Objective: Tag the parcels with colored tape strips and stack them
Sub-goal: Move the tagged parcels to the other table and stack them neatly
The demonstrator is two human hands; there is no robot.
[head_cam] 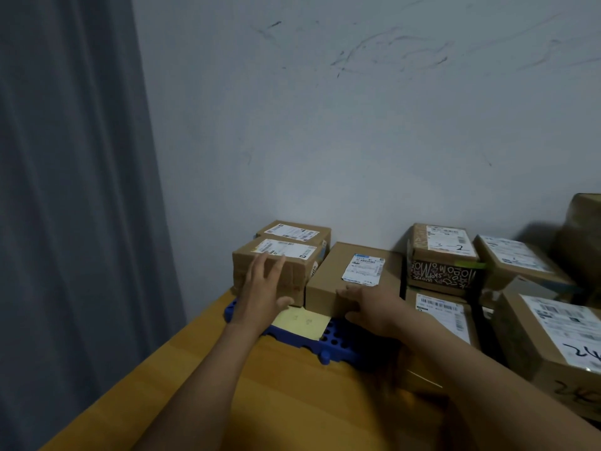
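With the left grip (263, 288) spread wide, fingers straight, pressed flat on the near upper edge of a small taped parcel (292, 255); nothing clasped. With the right grip (367, 307) laid against the near face of a flat brown parcel (338, 268), just right of the first. Too blurred there to tell whether curled round the edge or merely resting.

Below both grips, a blue plastic pallet (328, 345) on the wooden desk (211, 395). Between the grips, a yellow paper slip (302, 320) lying on that pallet. Beyond the left grip, behind the small taped parcel, a second small parcel (292, 231) close to the wall. Well right of the right grip, more labelled parcels, among them a patterned carton marked "3-2" (442, 255) bearing a green tape strip (470, 264). No colored strip to be seen on either parcel under the grips.

Probably light to middling, judging by build. Stiff corrugated walls, dry, not slippery except over glossy packing tape and the white labels. Best taken by opposite side faces, palms flat, thumbs over the top edges, never by a label or a loose tape end. Likely to slide easily across the pallet, so lift rather than drag. Keep corners uncrushed for square stacking.
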